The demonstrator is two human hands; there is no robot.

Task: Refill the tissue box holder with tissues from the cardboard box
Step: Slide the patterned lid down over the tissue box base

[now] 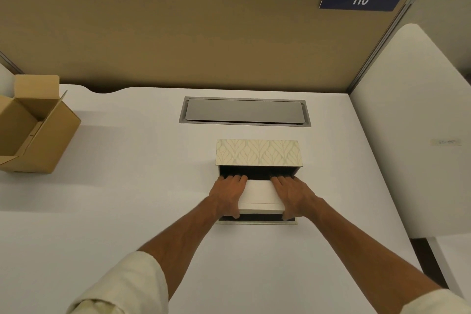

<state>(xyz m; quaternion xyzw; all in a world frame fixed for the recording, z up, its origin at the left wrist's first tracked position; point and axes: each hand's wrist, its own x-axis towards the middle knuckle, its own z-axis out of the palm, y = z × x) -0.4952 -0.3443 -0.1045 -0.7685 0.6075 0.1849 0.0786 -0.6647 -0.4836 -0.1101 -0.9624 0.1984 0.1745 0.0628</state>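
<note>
The tissue box holder [258, 152] lies open on the white desk, its leaf-patterned lid raised at the back and its dark inside showing. A white pack of tissues [260, 195] sits partly inside it. My left hand [228, 195] grips the pack's left end and my right hand [293, 196] grips its right end, fingertips reaching into the dark opening. The holder's front flap [256, 222] lies flat under the pack. The open cardboard box [33, 125] stands at the far left of the desk, and the part of its inside that I see holds nothing.
A grey cable hatch [244, 111] is set into the desk behind the holder. A tan partition [178, 33] closes the back, with a blue "110" sign [360, 0]. A white side panel [413, 135] bounds the right edge.
</note>
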